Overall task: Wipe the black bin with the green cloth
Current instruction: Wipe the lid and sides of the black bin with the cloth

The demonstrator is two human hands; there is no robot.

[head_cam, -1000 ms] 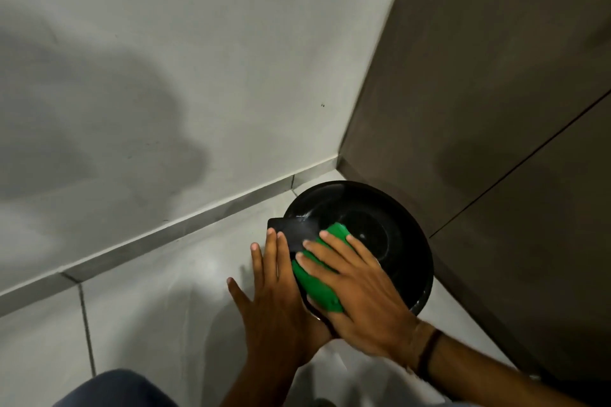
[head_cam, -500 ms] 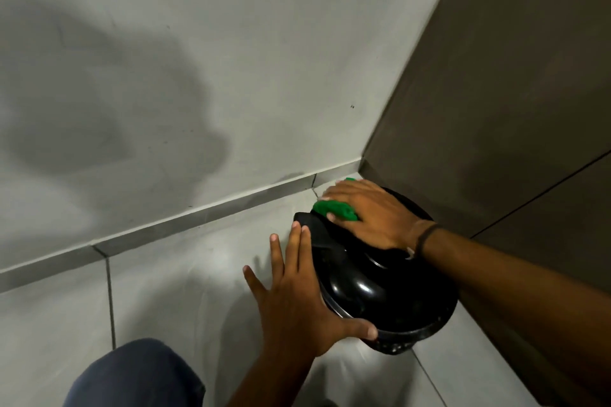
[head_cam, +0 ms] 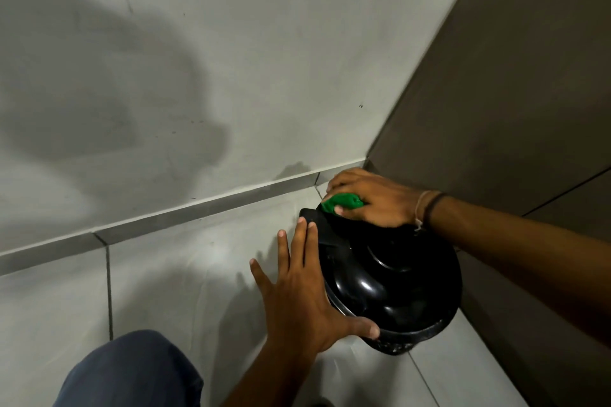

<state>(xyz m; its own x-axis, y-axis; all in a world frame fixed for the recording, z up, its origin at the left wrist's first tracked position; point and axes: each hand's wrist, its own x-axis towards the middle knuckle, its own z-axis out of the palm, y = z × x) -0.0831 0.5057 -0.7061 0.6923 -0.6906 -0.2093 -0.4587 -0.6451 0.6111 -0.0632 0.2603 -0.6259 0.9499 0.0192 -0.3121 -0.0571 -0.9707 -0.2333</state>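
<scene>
Nearest, at the lower middle of the frame, the left hand (head_cam: 302,301) lies flat and spread against the black bin's (head_cam: 393,287) near side, fingers straight, thumb hooked on the lower rim; it grips nothing and probably just braces the bin so it cannot slide on the floor (head_cam: 165,274). The bin sits in the corner, lower right of the frame, lid closed. Farther back, the right hand (head_cam: 370,200) reaches over the lid, wrist bent down, fingers clamped on the bunched green cloth (head_cam: 342,202), pressing it onto the bin's far edge by the wall (head_cam: 231,59).
</scene>
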